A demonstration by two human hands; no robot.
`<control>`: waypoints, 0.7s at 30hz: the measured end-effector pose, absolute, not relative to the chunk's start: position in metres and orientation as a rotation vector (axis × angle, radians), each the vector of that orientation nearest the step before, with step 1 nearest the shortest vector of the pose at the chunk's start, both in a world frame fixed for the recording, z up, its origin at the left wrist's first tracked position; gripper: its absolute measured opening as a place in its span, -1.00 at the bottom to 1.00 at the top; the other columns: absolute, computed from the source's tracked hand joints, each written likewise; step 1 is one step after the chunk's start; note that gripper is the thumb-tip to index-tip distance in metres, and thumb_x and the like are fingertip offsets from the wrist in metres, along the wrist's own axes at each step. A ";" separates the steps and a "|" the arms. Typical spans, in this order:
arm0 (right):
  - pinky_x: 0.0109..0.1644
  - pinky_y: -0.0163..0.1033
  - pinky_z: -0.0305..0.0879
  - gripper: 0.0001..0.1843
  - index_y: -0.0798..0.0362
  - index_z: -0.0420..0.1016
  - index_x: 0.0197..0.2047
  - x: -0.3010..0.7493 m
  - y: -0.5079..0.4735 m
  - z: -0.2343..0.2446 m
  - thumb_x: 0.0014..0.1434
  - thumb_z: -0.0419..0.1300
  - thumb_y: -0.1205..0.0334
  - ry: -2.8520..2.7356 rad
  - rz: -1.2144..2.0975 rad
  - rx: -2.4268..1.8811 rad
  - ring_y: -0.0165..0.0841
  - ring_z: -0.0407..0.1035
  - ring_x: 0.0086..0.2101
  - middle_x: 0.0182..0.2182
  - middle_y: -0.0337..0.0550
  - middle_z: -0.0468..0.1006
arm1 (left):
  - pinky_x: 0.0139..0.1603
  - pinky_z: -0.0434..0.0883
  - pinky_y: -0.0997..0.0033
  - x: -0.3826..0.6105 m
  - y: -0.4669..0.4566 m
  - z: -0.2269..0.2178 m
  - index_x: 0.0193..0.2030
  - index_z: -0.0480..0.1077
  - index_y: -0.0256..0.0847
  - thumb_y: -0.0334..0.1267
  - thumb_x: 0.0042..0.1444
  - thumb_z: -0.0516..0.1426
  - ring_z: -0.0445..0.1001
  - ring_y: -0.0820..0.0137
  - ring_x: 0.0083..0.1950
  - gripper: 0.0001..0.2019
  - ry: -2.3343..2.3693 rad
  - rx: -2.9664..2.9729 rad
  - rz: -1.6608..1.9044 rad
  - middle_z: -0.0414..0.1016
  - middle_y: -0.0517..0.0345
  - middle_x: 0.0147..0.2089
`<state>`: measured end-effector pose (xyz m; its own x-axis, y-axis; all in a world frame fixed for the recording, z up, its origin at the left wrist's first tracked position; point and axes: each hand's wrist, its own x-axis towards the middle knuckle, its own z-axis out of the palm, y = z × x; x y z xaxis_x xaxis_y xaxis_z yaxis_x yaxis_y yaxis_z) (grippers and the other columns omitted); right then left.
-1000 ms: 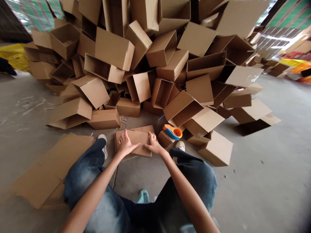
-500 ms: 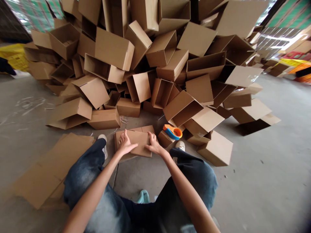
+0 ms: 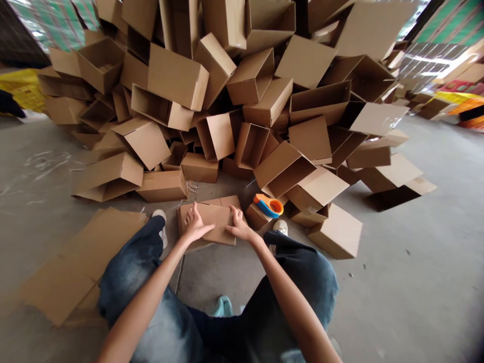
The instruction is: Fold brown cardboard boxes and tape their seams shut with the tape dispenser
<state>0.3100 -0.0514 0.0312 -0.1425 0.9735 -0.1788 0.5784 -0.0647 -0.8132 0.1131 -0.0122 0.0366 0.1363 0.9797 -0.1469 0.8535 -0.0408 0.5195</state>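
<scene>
Between my feet lies a flattened cardboard box (image 3: pixel 216 222), on top of other flat cardboard. My left hand (image 3: pixel 195 225) rests on its left part, thumb stretched out to the right and fingers spread. On the right end, my right hand (image 3: pixel 239 225) touches the board with fingers and thumb apart. Neither hand is wrapped around anything. Just right of my right hand, an orange and blue tape dispenser (image 3: pixel 268 205) sits on a small cardboard box (image 3: pixel 257 217).
A big heap of open cardboard boxes (image 3: pixel 219 133) rises in front of me. Flat cardboard sheets (image 3: pixel 81 262) lie on the floor to my left. A teal object (image 3: pixel 223 306) is between my legs. Yellow crates (image 3: pixel 23 89) stand at far left.
</scene>
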 end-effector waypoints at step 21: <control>0.30 0.03 -0.24 -0.09 0.17 -0.27 0.29 0.310 -0.054 0.031 -0.07 0.10 0.27 -1.772 1.033 -1.634 -0.12 -0.24 0.22 0.14 0.15 -0.11 | 0.19 0.05 -0.07 0.114 -0.012 0.039 0.31 -0.34 -0.24 0.16 -0.34 0.28 -0.11 -0.11 0.34 0.20 1.744 1.913 0.373 -0.06 -0.31 0.26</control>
<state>0.3099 -0.0536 0.0312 -0.1427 0.9821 -0.1233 0.5909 -0.0155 -0.8066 0.1140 -0.0122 0.0394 0.1329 0.9812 -0.1402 0.8378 -0.0356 0.5448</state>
